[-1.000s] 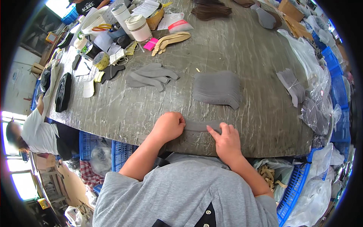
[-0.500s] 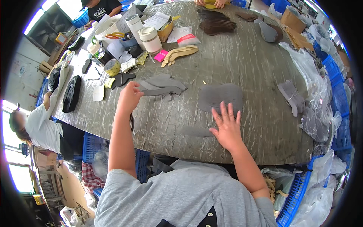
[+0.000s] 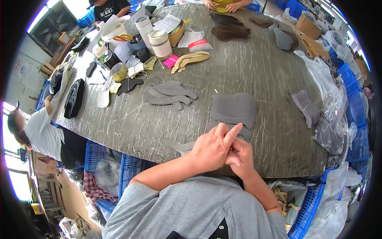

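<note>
My hands meet low in front of my chest, over the near part of the table. My left hand [image 3: 211, 148] crosses in front of my right hand [image 3: 242, 156], one finger stretched out and the others curled. Bent inward, the right fingers are partly covered by the left; anything held between the hands is hidden. Just beyond lies a stack of grey fabric pieces [image 3: 232, 106], with another grey piece [image 3: 243, 130] at its near edge showing small holes. A pale grey strip [image 3: 181, 147] shows beside my left wrist. Farther left rests a loose pile of grey curved strips [image 3: 172, 95].
A tied grey bundle [image 3: 305, 106] sits at right by clear plastic bags [image 3: 332, 131]. Brown pieces [image 3: 229, 28] lie at the far side, near another person's hands [image 3: 232, 6]. Cups [image 3: 160, 43], tape [image 3: 119, 71] and beige strips [image 3: 191, 60] crowd the back left. Blue baskets [image 3: 312, 207] flank the table.
My left hand has left the curved strips and come right and nearer, meeting my right hand. The right hand has drawn back from the stack, its spread fingers now bent.
</note>
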`<state>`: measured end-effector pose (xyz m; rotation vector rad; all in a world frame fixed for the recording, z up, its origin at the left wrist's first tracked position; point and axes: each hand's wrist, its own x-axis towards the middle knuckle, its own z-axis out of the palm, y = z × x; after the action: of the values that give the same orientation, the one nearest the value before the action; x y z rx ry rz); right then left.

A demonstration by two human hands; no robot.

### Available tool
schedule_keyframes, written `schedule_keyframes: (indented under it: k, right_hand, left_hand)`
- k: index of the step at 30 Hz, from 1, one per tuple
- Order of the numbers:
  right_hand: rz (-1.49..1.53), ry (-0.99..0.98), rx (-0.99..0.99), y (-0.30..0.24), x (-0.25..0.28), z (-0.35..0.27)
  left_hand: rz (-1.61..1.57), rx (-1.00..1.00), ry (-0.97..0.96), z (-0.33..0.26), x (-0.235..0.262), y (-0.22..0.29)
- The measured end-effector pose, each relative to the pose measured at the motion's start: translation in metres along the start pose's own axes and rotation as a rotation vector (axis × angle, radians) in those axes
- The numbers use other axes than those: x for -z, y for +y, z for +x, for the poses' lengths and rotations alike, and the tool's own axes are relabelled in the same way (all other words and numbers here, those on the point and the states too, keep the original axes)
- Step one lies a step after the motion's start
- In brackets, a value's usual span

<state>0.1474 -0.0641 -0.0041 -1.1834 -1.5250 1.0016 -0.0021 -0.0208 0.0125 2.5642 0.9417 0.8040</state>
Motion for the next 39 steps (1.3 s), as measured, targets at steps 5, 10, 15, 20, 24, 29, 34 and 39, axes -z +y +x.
schedule_keyframes:
  k: [5,10,15,20,24,29,34,39]
  right_hand:
    - [-0.033,0.035,0.049,-0.003,0.002,-0.004]
    - [0.198,-0.007,-0.154,0.0,0.003,-0.006]
    - [0.351,-0.049,-0.27,0.01,0.004,-0.009]
    - [0.937,-0.04,-0.333,0.014,0.001,-0.01]
    - [1.017,0.02,-0.327,-0.001,0.0,-0.003]
    - [1.047,-0.028,-0.304,0.006,0.004,-0.001]
    - [1.002,-0.074,-0.463,0.014,0.013,-0.006]
    - [1.388,0.238,-0.175,0.023,0.061,-0.003]
  left_hand:
    - [-0.065,0.039,-0.092,-0.002,0.002,0.006]
    - [-0.222,0.036,-0.097,-0.006,0.002,0.003]
    - [-0.529,0.066,-0.109,-0.003,0.008,-0.002]
    - [-0.992,0.459,-0.106,-0.003,0.015,-0.009]
    - [-0.558,0.118,-0.059,0.013,0.038,-0.012]
    - [-0.399,-0.128,-0.066,0.018,0.037,-0.014]
    - [-0.371,-0.186,-0.032,0.018,0.028,-0.012]
    - [-0.4,0.029,0.152,0.006,0.04,-0.027]
